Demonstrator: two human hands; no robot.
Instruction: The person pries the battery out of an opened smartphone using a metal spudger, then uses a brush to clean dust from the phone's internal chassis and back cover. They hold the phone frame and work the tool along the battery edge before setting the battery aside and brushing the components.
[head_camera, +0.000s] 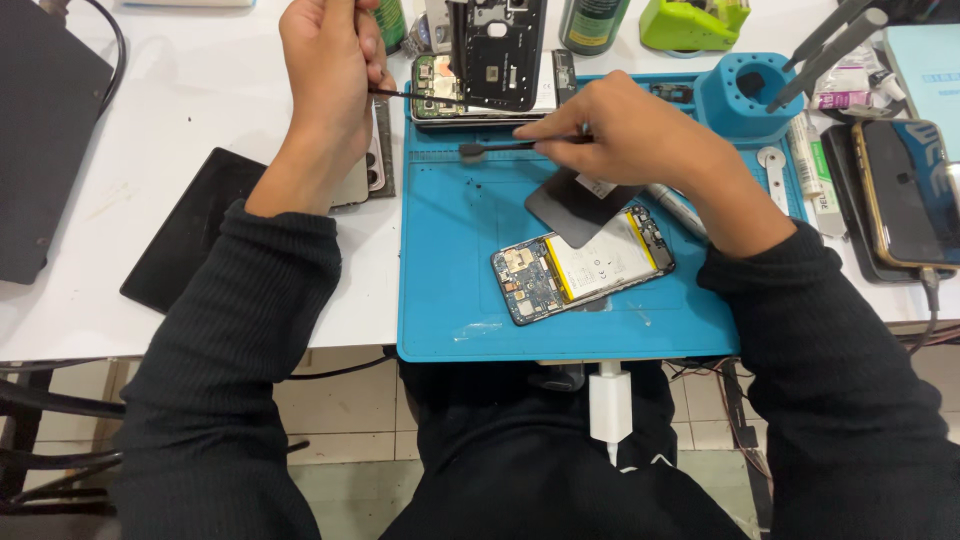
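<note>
An opened phone (583, 265) with its circuit board and white battery exposed lies on the blue work mat (450, 280). A dark flat piece (575, 205) leans over its upper edge. My right hand (630, 135) hovers above it, fingers closed on a thin black tool (500, 146) that points left. My left hand (330, 60) is raised at the mat's upper left corner, pinching another slim black tool (410, 95) whose tip reaches toward a second opened phone (440, 95). A black phone frame (505, 50) stands upright on that phone.
A blue round tool holder (745, 95) sits on the mat's far right corner. A phone with a gold rim (910, 190) lies right of it. A green tape dispenser (690, 25), a dark can (590, 25) and a black flat panel (185, 225) are on the white table (150, 150).
</note>
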